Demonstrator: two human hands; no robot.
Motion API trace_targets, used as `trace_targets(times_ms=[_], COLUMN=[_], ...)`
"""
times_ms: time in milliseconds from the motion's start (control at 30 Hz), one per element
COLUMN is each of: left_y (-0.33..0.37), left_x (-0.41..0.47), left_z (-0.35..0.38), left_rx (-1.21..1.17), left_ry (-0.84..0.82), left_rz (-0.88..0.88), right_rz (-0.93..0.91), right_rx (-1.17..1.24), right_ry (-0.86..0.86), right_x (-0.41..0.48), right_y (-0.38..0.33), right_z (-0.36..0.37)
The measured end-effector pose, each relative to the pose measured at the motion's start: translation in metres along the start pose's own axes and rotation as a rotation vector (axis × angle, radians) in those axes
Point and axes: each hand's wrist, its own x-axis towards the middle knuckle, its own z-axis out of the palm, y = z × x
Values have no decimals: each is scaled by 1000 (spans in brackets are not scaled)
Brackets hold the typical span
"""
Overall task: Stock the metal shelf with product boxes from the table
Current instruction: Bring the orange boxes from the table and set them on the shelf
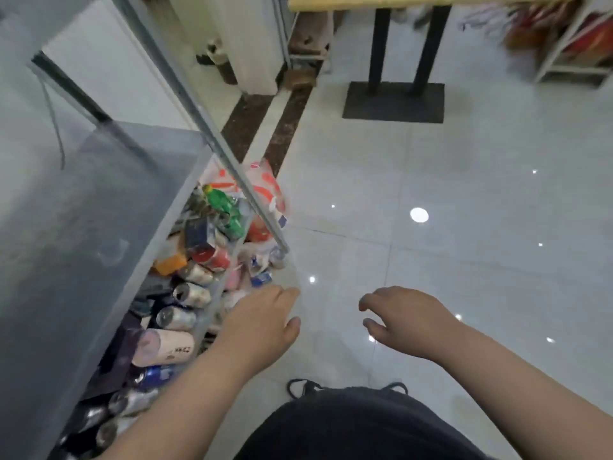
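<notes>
The grey metal shelf (83, 207) fills the left side, and its board shows bare in this view. One slanted upright post (232, 167) runs down to the floor. My left hand (265, 323) hangs loosely in front of the shelf's lower corner and holds nothing. My right hand (404, 320) hovers over the floor tiles with fingers loosely curled, also holding nothing. The table (398, 1) with a yellow top stands at the far top, on black legs (381, 44). No product box is in sight.
Under the shelf lies a heap of crushed cans and bottles (195, 293), with a red and white plastic bag (265, 190) behind it. The table's black base plate (394, 101) sits on glossy white floor tiles. A white rack (570, 44) stands at the far right.
</notes>
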Motion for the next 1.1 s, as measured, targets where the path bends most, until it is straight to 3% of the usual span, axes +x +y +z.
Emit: trace_targets(times_ms=[233,467,833,1100], left_y=[107,186,278,352], left_x=[41,76,80,20], left_z=[24,49,77,112], left_rx=[59,153,437,515], left_ry=[-235,-302,-416,-475], left_rz=[314,685,1345,1516], right_rz=[220,496,1301,1615], right_rx=[156,337,768,1007], right_ry=[-95,-54,227,345], right_x=[-79,-151,-252,-324], right_y=[61,69,-29,-89], right_z=[74,118,172,236])
